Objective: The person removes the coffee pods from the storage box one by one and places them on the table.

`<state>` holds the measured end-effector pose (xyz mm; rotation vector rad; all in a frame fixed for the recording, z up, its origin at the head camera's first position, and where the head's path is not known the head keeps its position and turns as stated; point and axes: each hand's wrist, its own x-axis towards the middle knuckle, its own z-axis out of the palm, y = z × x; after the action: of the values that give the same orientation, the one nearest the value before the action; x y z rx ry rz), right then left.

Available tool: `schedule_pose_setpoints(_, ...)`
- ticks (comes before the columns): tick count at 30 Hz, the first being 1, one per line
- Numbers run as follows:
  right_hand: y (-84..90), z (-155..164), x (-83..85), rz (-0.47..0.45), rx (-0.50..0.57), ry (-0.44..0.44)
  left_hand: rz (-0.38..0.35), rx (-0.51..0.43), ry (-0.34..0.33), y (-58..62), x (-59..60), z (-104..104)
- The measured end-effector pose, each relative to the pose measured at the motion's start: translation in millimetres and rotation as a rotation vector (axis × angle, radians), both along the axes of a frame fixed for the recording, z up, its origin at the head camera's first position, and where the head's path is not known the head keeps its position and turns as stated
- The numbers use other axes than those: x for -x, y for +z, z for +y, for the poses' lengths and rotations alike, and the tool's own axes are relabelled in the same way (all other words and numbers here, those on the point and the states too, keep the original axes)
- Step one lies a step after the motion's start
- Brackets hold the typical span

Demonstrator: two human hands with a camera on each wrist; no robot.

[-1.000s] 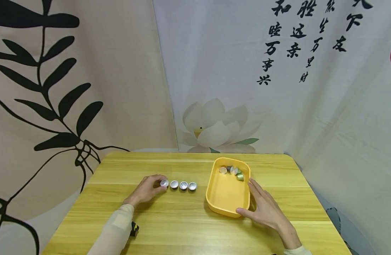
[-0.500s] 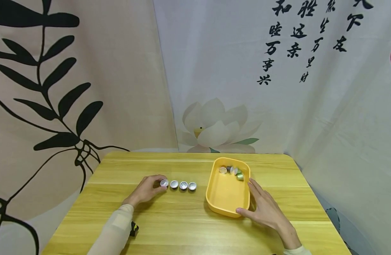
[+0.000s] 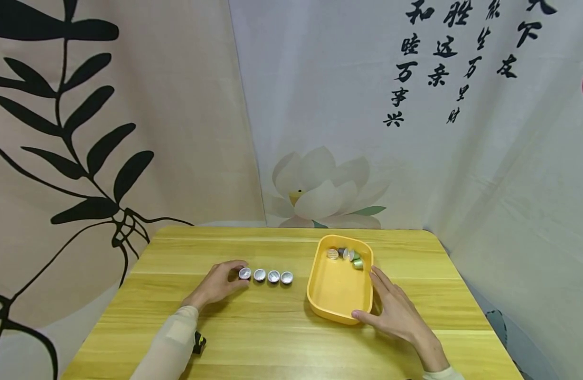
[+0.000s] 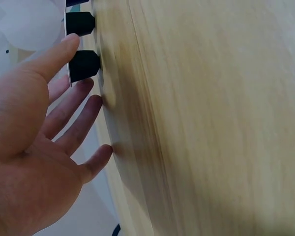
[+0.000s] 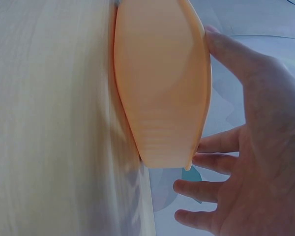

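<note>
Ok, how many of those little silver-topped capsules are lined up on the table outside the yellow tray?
4, in a row on the table left of the yellow tray: capsules at. The left hand touches the leftmost; more lie inside the tray.

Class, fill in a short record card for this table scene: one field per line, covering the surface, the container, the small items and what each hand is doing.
Surface: wooden table
Container: yellow tray, right of centre
In the tray: a few small capsules bunched at its far end
Row on the table: four silver-topped capsules side by side, left of the tray
Left hand: fingers curled at the leftmost capsule of the row, touching it
Right hand: fingers straight, resting against the tray's right side and near corner
Backdrop: printed cloth with a lotus flower
</note>
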<state>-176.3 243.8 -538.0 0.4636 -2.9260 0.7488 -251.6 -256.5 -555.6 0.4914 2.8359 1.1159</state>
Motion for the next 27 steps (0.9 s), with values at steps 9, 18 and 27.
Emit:
schedule_pose_setpoints(9, -2.3, 0.0, 0.6, 0.007, 0.005, 0.003, -0.011, -0.012, 0.016, 1.7, -0.9, 0.9)
schedule_pose_setpoints(18, -1.8, 0.0, 0.5, 0.013, 0.0, 0.001, 0.067, 0.006, -0.006, 16.6, 4.8, 16.7)
schedule_pose_setpoints(27, -1.5, 0.5, 0.8, 0.01, 0.007, 0.006, 0.138, -0.015, -0.121, 45.1, 12.7, 53.8)
